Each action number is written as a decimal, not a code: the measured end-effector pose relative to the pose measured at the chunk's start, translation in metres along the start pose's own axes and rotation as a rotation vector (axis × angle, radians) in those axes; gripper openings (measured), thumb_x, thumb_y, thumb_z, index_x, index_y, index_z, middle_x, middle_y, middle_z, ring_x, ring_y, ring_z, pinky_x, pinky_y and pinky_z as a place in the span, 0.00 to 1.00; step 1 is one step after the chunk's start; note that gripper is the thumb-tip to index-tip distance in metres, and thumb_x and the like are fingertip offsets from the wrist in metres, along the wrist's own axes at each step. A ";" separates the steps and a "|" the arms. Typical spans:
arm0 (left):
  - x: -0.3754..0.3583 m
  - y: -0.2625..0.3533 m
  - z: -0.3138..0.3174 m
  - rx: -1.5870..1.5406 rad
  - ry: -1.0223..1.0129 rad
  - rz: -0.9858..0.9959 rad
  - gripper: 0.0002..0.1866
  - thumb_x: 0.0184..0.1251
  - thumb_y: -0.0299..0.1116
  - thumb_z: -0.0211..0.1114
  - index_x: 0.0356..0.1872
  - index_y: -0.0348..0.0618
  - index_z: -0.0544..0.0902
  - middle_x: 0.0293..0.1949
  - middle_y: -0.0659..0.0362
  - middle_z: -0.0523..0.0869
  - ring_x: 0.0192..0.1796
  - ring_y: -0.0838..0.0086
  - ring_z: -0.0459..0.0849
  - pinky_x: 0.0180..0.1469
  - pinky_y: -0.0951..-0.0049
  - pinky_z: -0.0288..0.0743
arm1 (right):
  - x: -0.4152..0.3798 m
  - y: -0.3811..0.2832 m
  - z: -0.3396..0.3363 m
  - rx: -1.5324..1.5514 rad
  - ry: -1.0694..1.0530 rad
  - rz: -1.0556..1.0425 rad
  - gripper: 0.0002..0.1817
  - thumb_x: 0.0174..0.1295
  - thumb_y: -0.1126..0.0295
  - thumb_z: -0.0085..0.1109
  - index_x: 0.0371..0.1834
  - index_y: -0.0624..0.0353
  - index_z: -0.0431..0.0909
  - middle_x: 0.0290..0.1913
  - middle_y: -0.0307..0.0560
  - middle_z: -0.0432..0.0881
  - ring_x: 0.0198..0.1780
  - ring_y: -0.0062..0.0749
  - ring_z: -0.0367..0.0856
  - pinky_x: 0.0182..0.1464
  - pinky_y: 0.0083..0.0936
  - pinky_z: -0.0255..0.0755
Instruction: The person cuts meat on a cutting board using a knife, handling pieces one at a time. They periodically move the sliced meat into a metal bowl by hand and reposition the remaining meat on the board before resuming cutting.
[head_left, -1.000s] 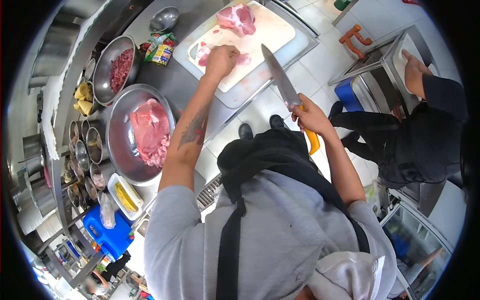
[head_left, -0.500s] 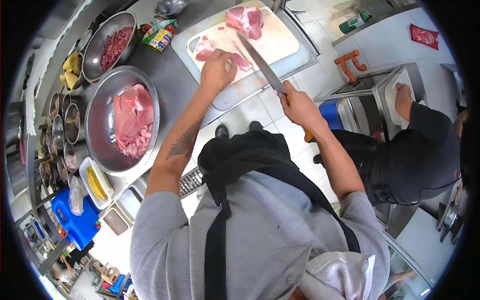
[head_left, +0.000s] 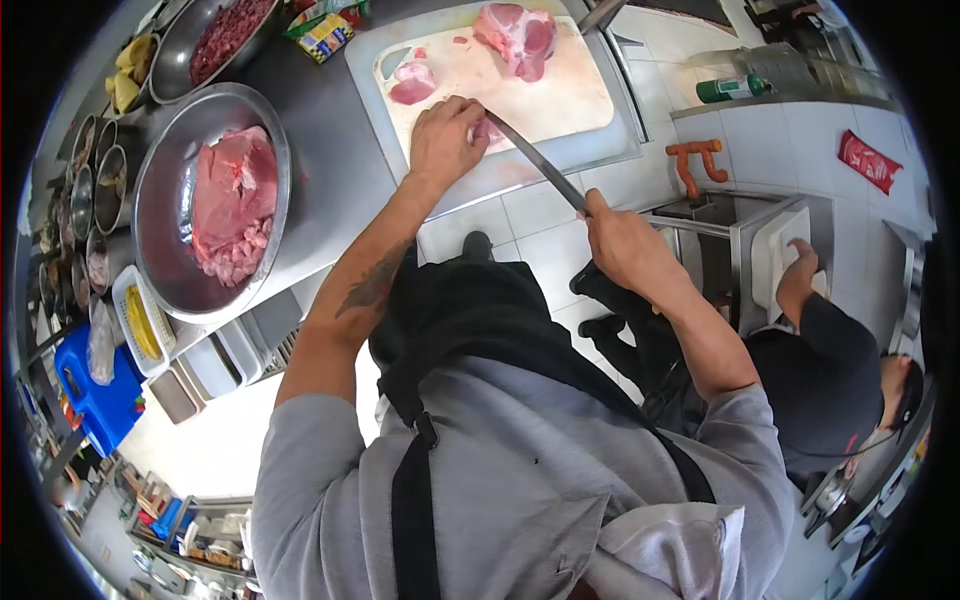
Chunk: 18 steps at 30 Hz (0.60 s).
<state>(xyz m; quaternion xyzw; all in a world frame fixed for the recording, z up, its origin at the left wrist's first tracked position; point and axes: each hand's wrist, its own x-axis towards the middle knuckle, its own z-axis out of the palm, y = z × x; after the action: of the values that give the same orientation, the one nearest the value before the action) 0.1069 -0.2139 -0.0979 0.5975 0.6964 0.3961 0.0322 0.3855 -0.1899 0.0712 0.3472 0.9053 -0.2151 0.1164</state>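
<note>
My right hand (head_left: 632, 246) is closed round the handle of a long knife (head_left: 540, 163). Its blade slants up to the left, with the tip beside the fingers of my left hand (head_left: 447, 140). Those fingers are curled down on a small piece of meat (head_left: 490, 134) at the near side of a cream cutting board (head_left: 560, 105), partly hiding it. A second small piece of meat (head_left: 412, 82) lies at the board's left. Toward the far edge sits a larger chunk of raw meat (head_left: 518, 40). A bigger translucent board (head_left: 372, 50) lies underneath.
On the steel counter (head_left: 330, 150) at left stands a metal bowl (head_left: 160, 220) with large and diced meat. Behind it, another bowl (head_left: 180, 70) holds ground meat beside colourful packets (head_left: 325, 35). A co-worker (head_left: 800, 370) stands close at right.
The knife has come down from near the large chunk to beside my left fingers. My left hand has moved clear of the left meat piece. The whole view has shifted.
</note>
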 end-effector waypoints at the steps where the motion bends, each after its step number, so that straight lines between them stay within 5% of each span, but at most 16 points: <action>1: 0.000 0.000 0.000 0.015 0.008 0.025 0.11 0.61 0.32 0.73 0.44 0.46 0.90 0.46 0.57 0.89 0.48 0.58 0.88 0.53 0.57 0.81 | 0.004 0.000 -0.003 0.032 -0.050 0.037 0.09 0.79 0.70 0.50 0.53 0.64 0.66 0.29 0.74 0.83 0.35 0.77 0.83 0.40 0.66 0.73; 6: 0.000 -0.005 0.005 0.011 -0.013 0.036 0.11 0.60 0.32 0.74 0.44 0.45 0.91 0.46 0.57 0.90 0.48 0.58 0.89 0.53 0.59 0.82 | 0.108 0.025 0.083 0.151 0.063 -0.014 0.16 0.79 0.66 0.50 0.60 0.65 0.64 0.34 0.77 0.84 0.41 0.80 0.83 0.45 0.66 0.75; 9: -0.001 -0.009 0.004 0.024 -0.017 0.071 0.10 0.60 0.33 0.73 0.43 0.47 0.90 0.47 0.59 0.90 0.49 0.61 0.88 0.55 0.58 0.80 | 0.136 0.021 0.066 0.208 0.116 -0.058 0.16 0.80 0.64 0.51 0.58 0.64 0.65 0.33 0.72 0.85 0.32 0.70 0.86 0.38 0.59 0.78; 11: 0.000 -0.007 0.003 -0.072 -0.049 -0.008 0.13 0.61 0.34 0.73 0.47 0.46 0.90 0.45 0.55 0.90 0.47 0.62 0.89 0.55 0.58 0.80 | 0.128 0.020 0.028 0.445 -0.165 0.067 0.18 0.80 0.61 0.53 0.62 0.62 0.66 0.32 0.63 0.84 0.22 0.50 0.82 0.27 0.46 0.77; 12: 0.006 -0.007 -0.001 -0.060 -0.041 0.016 0.13 0.61 0.34 0.73 0.47 0.46 0.90 0.45 0.55 0.90 0.47 0.62 0.89 0.55 0.58 0.80 | 0.120 0.020 0.018 0.493 -0.145 0.099 0.19 0.80 0.60 0.54 0.66 0.56 0.68 0.29 0.48 0.79 0.16 0.28 0.71 0.19 0.30 0.69; 14: 0.006 -0.006 -0.013 -0.249 0.011 -0.331 0.16 0.68 0.40 0.71 0.50 0.41 0.88 0.44 0.52 0.89 0.46 0.63 0.90 0.54 0.59 0.80 | 0.105 0.022 -0.002 0.745 -0.170 0.131 0.19 0.81 0.59 0.54 0.67 0.53 0.69 0.28 0.43 0.76 0.15 0.23 0.68 0.18 0.26 0.67; 15: 0.011 -0.010 -0.018 -0.240 -0.006 -0.321 0.16 0.68 0.40 0.71 0.50 0.41 0.88 0.44 0.52 0.89 0.46 0.63 0.90 0.54 0.59 0.80 | 0.093 0.020 -0.008 0.988 -0.223 0.176 0.19 0.81 0.58 0.54 0.69 0.51 0.70 0.27 0.37 0.73 0.15 0.19 0.65 0.18 0.23 0.65; 18: 0.059 0.005 -0.041 -1.489 -0.019 -0.899 0.22 0.85 0.45 0.54 0.59 0.35 0.80 0.50 0.50 0.88 0.54 0.58 0.88 0.61 0.57 0.83 | 0.082 0.015 -0.015 1.222 -0.315 0.155 0.17 0.81 0.57 0.57 0.67 0.46 0.72 0.26 0.31 0.68 0.15 0.12 0.60 0.18 0.18 0.61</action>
<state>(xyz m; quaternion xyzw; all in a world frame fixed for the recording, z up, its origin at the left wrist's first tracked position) 0.0732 -0.1841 -0.0416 0.0928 0.4260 0.6932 0.5739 0.3349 -0.1252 0.0503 0.3797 0.5634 -0.7325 0.0443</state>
